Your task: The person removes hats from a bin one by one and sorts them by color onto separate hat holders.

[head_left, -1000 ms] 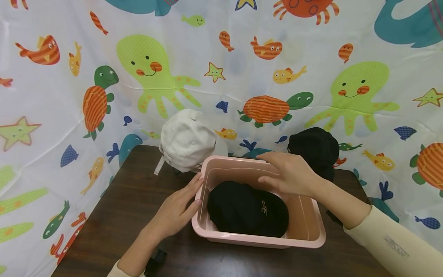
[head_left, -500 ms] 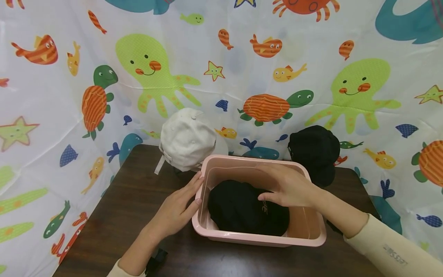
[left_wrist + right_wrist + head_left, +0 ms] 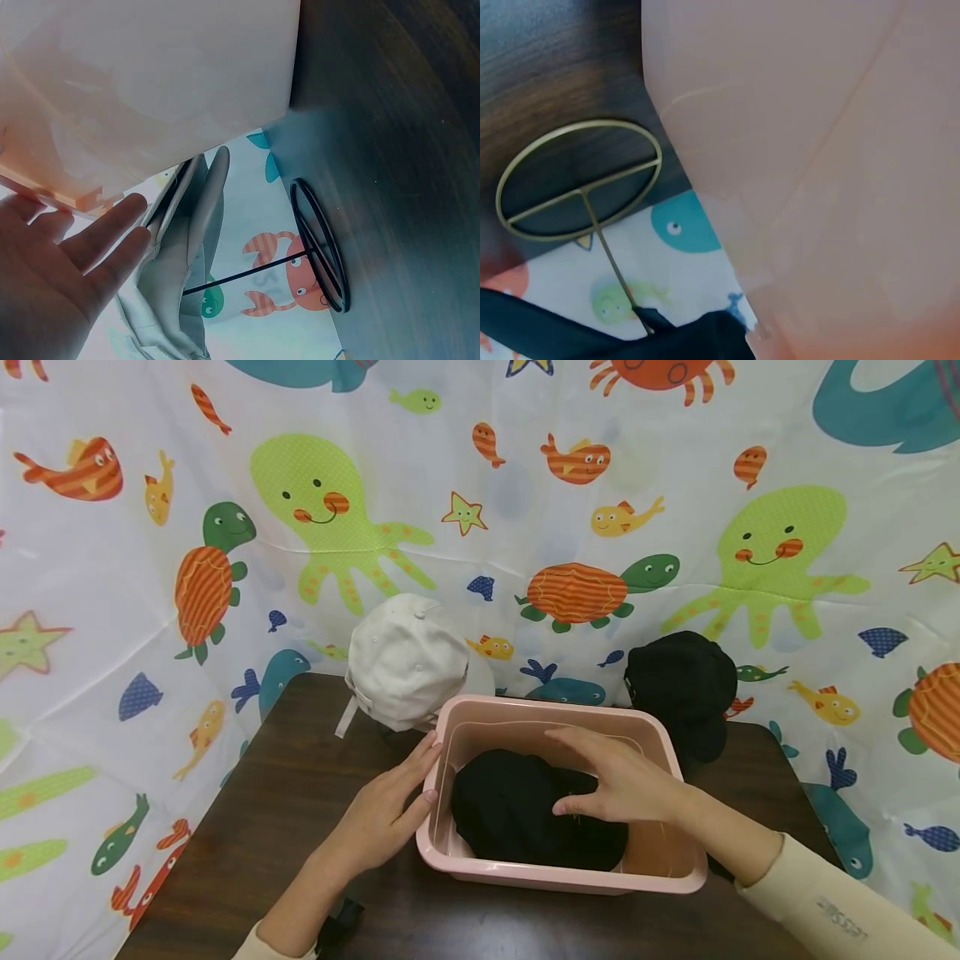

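Note:
A black cap (image 3: pixel 510 810) lies inside a pink plastic bin (image 3: pixel 547 883). My left hand (image 3: pixel 375 814) touches the bin's left rim with its fingers extended; the left wrist view shows those fingers (image 3: pixel 112 225) against the rim. Over the right part of the cap is my right hand (image 3: pixel 622 777), its thumb and fingers spread apart. That thumb hides part of the gold embroidery, and I cannot tell whether it touches the fabric. In the right wrist view, the bin's wall fills the right side and the hand does not show.
Behind the bin on the left, a white cap (image 3: pixel 405 664) hangs on a black wire stand (image 3: pixel 322 247). Another black cap (image 3: pixel 681 689) sits at the back right on a gold wire stand (image 3: pixel 577 187). All stand on a dark wooden table (image 3: pixel 285 777) before a sea-animal curtain (image 3: pixel 510 527).
My right hand has come down and toward me, from above the bin's back rim to over the black cap inside. The left hand has stayed on the left rim.

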